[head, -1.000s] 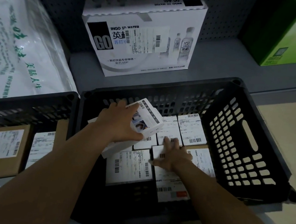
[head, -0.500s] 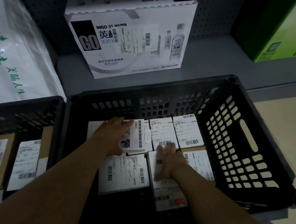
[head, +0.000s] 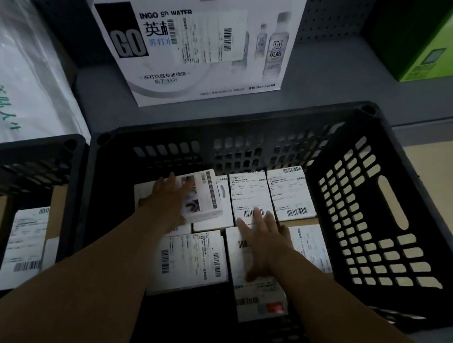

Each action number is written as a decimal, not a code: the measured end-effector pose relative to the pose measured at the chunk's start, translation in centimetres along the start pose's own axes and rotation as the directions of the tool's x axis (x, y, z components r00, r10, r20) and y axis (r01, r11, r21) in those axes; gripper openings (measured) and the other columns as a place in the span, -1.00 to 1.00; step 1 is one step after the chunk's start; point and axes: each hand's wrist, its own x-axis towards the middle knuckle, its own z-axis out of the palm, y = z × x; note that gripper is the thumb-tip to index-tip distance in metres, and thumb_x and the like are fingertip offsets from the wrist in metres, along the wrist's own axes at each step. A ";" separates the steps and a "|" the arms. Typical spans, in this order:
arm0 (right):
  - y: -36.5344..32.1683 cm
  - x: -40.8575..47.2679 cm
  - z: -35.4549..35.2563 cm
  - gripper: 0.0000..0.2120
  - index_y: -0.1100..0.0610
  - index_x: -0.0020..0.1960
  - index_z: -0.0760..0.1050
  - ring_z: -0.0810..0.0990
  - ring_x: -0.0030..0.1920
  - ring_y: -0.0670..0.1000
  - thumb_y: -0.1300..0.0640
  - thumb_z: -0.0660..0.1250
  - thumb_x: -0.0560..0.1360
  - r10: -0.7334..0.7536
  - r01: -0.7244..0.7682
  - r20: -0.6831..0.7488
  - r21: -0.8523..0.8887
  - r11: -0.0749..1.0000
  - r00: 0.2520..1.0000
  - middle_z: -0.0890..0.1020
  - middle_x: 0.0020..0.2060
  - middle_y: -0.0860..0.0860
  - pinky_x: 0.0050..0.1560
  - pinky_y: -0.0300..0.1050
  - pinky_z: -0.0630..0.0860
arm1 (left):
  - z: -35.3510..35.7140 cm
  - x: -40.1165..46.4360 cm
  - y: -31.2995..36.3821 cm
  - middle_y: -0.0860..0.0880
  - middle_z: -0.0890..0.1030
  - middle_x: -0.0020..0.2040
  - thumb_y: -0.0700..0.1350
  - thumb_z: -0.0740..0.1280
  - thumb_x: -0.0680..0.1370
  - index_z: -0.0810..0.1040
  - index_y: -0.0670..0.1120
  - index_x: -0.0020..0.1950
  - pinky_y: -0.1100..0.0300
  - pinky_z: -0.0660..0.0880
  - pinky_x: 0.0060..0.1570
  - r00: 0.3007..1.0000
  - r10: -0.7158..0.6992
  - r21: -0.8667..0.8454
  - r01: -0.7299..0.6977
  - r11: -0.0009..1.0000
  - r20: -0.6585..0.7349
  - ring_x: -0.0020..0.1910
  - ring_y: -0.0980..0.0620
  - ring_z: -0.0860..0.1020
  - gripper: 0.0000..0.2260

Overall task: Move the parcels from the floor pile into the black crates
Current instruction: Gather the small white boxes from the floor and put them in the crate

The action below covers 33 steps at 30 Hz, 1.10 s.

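Both forearms reach in from 6 o'clock toward 12. Left hand (head: 170, 204) palm down, fingers extended toward 12, slightly spread. Right hand (head: 264, 238) at its 3 o'clock, flat, fingers straight, pointing 11.

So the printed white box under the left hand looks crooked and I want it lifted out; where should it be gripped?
Grip the printed white box across its long side edges from above; it lies tilted on other parcels, its right edge raised and free, while the left hand covers its left part.
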 end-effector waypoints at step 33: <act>0.6 -0.1 0.2 0.31 0.08 0.50 -0.47 -0.34 0.50 0.18 -0.26 0.50 0.27 0.033 -0.033 -0.002 0.019 0.999 0.999 -0.40 0.49 0.08 0.47 0.26 -0.16 | -0.8 -1.2 -2.2 -0.12 0.37 0.36 0.13 0.56 0.29 0.30 -0.12 0.43 0.13 0.40 0.22 0.996 0.062 -0.149 -0.052 0.987 0.063 0.31 -0.08 0.39 -0.18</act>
